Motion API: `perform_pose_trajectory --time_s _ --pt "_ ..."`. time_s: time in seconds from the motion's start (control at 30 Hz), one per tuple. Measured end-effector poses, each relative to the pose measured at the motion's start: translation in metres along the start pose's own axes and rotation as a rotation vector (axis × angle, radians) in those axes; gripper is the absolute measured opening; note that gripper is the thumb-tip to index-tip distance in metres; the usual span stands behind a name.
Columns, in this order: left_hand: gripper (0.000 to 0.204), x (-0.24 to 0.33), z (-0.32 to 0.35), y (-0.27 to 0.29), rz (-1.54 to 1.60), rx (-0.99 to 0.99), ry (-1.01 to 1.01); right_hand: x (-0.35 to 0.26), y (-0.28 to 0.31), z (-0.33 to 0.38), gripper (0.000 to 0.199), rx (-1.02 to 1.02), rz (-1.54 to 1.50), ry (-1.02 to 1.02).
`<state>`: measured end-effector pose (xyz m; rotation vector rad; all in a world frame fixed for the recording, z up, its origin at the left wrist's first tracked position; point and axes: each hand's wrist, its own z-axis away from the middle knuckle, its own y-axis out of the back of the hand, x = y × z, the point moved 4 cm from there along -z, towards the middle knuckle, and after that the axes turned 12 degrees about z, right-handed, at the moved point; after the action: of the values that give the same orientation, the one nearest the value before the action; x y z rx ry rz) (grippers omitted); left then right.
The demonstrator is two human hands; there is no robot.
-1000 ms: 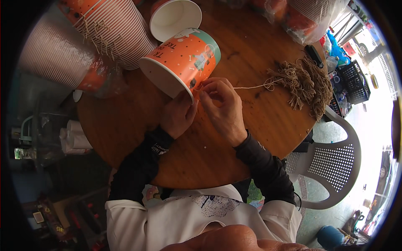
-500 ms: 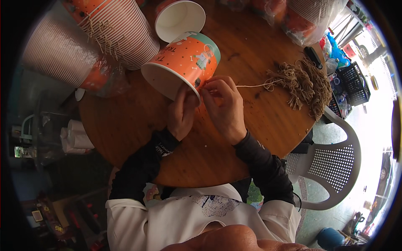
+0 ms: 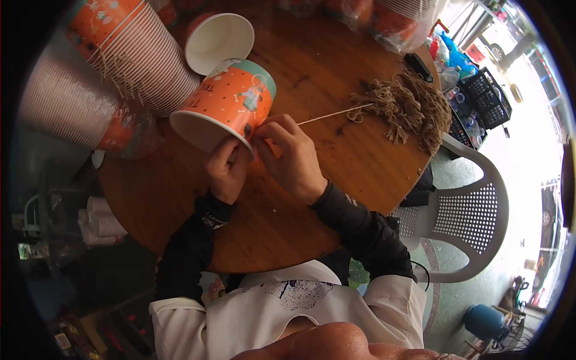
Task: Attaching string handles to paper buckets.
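An orange paper bucket (image 3: 231, 99) with a teal band, cartoon figures and a white rim lies tilted on the table, its mouth facing me. My left hand (image 3: 228, 171) grips its rim at the lower right, with some fingers inside the mouth and hidden. Against the outer wall by that rim, my right hand (image 3: 291, 159) is closed in a pinch on a beige string (image 3: 333, 113). The string runs right, nearly straight, to a tangled bundle of strings (image 3: 414, 114) on the table. Where the string's near end meets the bucket is hidden by my fingers.
Tall stacks of nested orange buckets (image 3: 141, 60), loose strings over one, stand at left. Another bucket (image 3: 220, 43) lies behind mine. Bagged buckets (image 3: 402, 24) sit at the far edge. A dark object (image 3: 418, 67) lies beyond the bundle. A plastic chair (image 3: 468, 219) stands right of the round table (image 3: 312, 234).
The whole scene has shifted left in view as the camera turned. The string is now straighter between my right hand and the bundle. Both hands stay at the bucket's rim.
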<state>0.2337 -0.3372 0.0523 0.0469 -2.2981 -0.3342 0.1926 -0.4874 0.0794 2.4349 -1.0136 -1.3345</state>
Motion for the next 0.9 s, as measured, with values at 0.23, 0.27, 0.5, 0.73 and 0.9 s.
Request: perform_pose_trajectory --time_s 0.23,0.27,0.5,0.73,0.9 --pt "0.013 -0.018 0.002 0.005 0.254 0.095 0.162 0.045 0.055 -0.004 0.014 -0.016 0.571 -0.068" --pt "0.013 -0.020 0.002 0.005 0.275 0.094 0.177 0.059 0.080 -0.005 0.024 0.115 0.666 -0.150" --pt "0.016 -0.017 -0.003 0.027 0.394 0.146 0.259 0.203 0.140 -0.017 0.036 0.113 1.005 -0.219" --pt "0.015 0.015 0.004 0.051 0.564 0.141 0.099 0.253 0.125 -0.074 0.036 0.266 0.958 -0.097" --pt "0.013 0.036 0.007 0.039 0.494 -0.019 -0.051 0.188 0.122 -0.069 0.032 0.470 0.778 -0.097"
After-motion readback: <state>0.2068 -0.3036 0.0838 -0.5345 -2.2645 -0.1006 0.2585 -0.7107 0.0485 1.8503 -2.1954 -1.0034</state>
